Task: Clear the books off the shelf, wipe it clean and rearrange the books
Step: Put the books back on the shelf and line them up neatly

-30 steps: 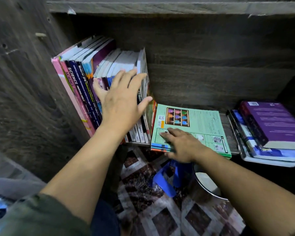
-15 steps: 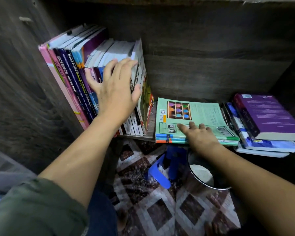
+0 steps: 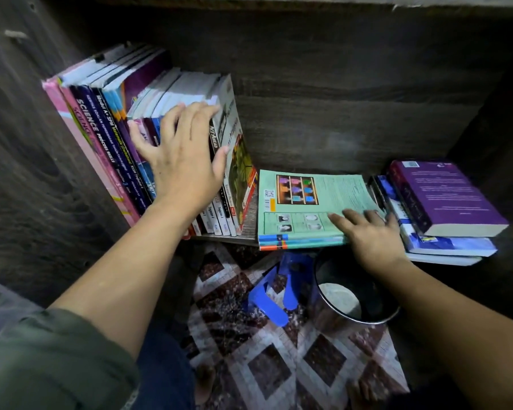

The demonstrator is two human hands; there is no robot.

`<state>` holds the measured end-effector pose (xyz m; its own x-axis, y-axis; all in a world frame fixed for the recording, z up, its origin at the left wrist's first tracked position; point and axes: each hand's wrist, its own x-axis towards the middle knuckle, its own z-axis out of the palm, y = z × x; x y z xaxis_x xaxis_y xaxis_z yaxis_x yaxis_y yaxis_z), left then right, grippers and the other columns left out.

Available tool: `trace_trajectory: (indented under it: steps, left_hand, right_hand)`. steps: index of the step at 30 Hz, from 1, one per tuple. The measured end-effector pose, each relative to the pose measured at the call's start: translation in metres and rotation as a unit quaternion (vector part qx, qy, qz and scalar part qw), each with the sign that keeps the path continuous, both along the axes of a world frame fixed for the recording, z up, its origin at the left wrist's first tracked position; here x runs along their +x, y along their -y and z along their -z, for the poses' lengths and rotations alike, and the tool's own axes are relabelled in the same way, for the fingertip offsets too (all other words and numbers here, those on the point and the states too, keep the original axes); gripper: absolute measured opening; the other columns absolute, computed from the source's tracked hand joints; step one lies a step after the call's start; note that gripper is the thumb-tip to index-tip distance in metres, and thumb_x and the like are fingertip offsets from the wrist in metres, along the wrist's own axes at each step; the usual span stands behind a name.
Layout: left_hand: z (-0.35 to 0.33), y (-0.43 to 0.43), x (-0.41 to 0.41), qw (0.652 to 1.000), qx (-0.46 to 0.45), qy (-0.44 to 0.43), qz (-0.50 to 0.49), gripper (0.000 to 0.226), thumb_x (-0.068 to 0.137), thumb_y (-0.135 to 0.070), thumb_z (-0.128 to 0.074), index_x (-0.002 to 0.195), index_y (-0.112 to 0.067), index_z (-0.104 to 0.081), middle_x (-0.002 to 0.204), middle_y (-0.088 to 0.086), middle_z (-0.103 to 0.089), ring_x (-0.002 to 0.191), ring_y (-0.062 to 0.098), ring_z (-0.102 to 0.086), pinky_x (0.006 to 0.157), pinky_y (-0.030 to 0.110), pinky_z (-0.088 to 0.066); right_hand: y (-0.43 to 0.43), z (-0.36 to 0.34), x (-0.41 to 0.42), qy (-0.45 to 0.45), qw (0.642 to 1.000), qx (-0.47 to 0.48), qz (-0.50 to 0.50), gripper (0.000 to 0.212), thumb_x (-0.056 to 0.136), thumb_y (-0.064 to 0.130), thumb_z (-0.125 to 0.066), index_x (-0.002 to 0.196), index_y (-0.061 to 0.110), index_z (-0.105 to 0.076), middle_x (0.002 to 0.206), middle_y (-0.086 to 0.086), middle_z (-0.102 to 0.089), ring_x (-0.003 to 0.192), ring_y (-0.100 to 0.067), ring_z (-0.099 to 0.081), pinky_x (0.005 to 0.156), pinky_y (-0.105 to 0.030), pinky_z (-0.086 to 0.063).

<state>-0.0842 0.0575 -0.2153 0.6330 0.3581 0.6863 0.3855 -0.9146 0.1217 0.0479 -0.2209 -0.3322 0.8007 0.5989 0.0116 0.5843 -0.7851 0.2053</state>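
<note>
A row of upright books (image 3: 107,125) leans left against the side wall of the dark wooden shelf (image 3: 338,119). My left hand (image 3: 184,161) presses flat on their spines, fingers spread. A small flat stack topped by a green book (image 3: 302,199) lies in the middle of the shelf. My right hand (image 3: 367,235) rests on the green book's near right corner with fingers straight. Another flat stack topped by a purple book (image 3: 444,196) lies at the right end.
Below the shelf edge stand a metal pot (image 3: 356,300) and a blue plastic object (image 3: 279,288) on a patterned tiled floor (image 3: 279,365). The shelf's back wall and the board above close in the space.
My right hand slid rightward along the green book from its near left corner to its near right corner. My left hand stayed pressed on the upright books.
</note>
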Motion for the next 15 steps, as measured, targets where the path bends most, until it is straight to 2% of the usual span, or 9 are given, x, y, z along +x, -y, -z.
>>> trace_trajectory:
  steps: [2, 3, 4, 6, 9, 12, 15]
  left_hand:
    - [0.0, 0.0, 0.0, 1.0, -0.001, -0.001, 0.002, 0.056, 0.088, -0.041, -0.058, 0.138, -0.029, -0.038, 0.142, -0.008, -0.043, 0.137, 0.02, -0.029, 0.109, 0.067, 0.0]
    - [0.0, 0.0, 0.0, 1.0, -0.001, -0.001, 0.003, 0.056, 0.087, -0.04, -0.058, 0.138, -0.029, -0.038, 0.142, -0.008, -0.042, 0.137, 0.02, -0.029, 0.109, 0.067, 0.0]
    - [0.001, 0.0, 0.001, 1.0, -0.002, -0.001, 0.003, 0.057, 0.087, -0.04, -0.058, 0.139, -0.028, -0.037, 0.142, -0.008, -0.042, 0.137, 0.021, -0.029, 0.108, 0.067, 0.001]
    - [0.001, 0.0, 0.001, 1.0, -0.001, -0.002, 0.003, 0.058, 0.087, -0.04, -0.058, 0.139, -0.028, -0.037, 0.142, -0.007, -0.042, 0.137, 0.021, -0.028, 0.108, 0.067, 0.002]
    - [0.001, 0.001, 0.001, 1.0, -0.001, -0.005, 0.001, 0.057, 0.087, -0.04, -0.057, 0.139, -0.027, -0.037, 0.143, -0.007, -0.042, 0.138, 0.021, -0.028, 0.108, 0.067, 0.003]
    - [0.002, 0.0, 0.0, 1.0, 0.002, -0.008, 0.005, 0.057, 0.088, -0.04, -0.056, 0.139, -0.026, -0.037, 0.143, -0.006, -0.041, 0.138, 0.021, -0.027, 0.108, 0.067, 0.002]
    - [0.002, -0.001, 0.0, 1.0, 0.003, -0.013, 0.008, 0.058, 0.088, -0.04, -0.057, 0.14, -0.026, -0.036, 0.144, -0.006, -0.04, 0.139, 0.021, -0.026, 0.109, 0.068, 0.001]
  right_hand:
    - [-0.001, -0.002, 0.002, 0.074, 0.995, 0.055, -0.046, 0.046, 0.093, 0.025, -0.047, 0.137, 0.039, -0.044, 0.139, 0.002, -0.052, 0.12, -0.033, -0.05, 0.099, -0.063, -0.032]
    - [-0.003, -0.002, 0.002, 0.085, 0.993, 0.061, -0.052, 0.046, 0.093, 0.025, -0.047, 0.136, 0.039, -0.045, 0.139, 0.002, -0.053, 0.12, -0.032, -0.05, 0.099, -0.063, -0.031]
    - [-0.005, -0.003, 0.0, 0.067, 0.996, 0.043, -0.045, 0.048, 0.094, 0.026, -0.048, 0.139, 0.041, -0.041, 0.143, 0.002, -0.048, 0.125, -0.032, -0.046, 0.101, -0.063, -0.029]
    - [-0.009, 0.001, -0.002, -0.005, 1.0, -0.01, -0.016, 0.063, 0.093, 0.034, -0.053, 0.146, 0.047, -0.022, 0.153, 0.001, -0.029, 0.136, -0.034, -0.029, 0.106, -0.066, -0.021]
    - [-0.014, -0.001, -0.005, -0.11, 0.992, -0.022, 0.047, 0.096, 0.081, 0.048, -0.068, 0.147, 0.05, 0.003, 0.158, -0.005, -0.005, 0.142, -0.041, -0.014, 0.106, -0.065, -0.025]
    - [-0.02, -0.003, -0.004, -0.161, 0.981, -0.005, 0.105, 0.109, 0.075, 0.056, -0.073, 0.145, 0.053, 0.009, 0.158, -0.006, 0.011, 0.142, -0.047, -0.01, 0.104, -0.065, -0.033]
    - [-0.023, -0.007, -0.005, -0.195, 0.966, -0.002, 0.169, 0.113, 0.072, 0.06, -0.074, 0.147, 0.051, 0.011, 0.157, -0.012, 0.017, 0.137, -0.051, -0.02, 0.101, -0.059, -0.04]
